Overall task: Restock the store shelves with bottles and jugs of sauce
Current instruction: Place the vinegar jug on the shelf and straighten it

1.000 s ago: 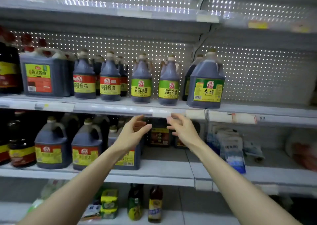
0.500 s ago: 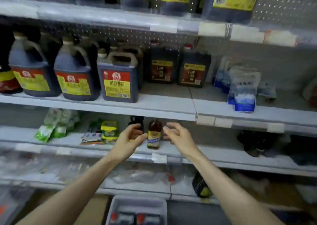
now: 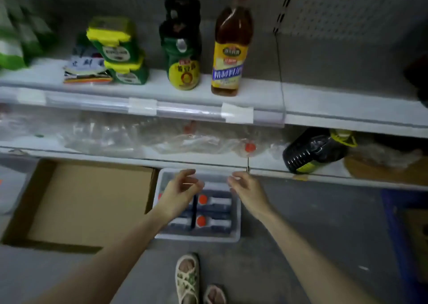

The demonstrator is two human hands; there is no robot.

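Left hand [image 3: 183,188] and right hand [image 3: 245,191] hover loosely curled and empty over the floor crate [image 3: 196,239], whose red-capped sauce bottles [image 3: 214,205] lie unshelved, so restocking seems barely begun.

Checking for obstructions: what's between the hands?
Head view: nothing between left hand and right hand; only the grey crate of red-capped bottles shows below the gap.

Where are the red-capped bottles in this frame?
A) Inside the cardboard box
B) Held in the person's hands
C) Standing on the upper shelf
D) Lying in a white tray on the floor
D: the red-capped bottles lie flat in the white tray on the floor, under the empty left hand and right hand; the cardboard box beside it shows only bare cardboard.
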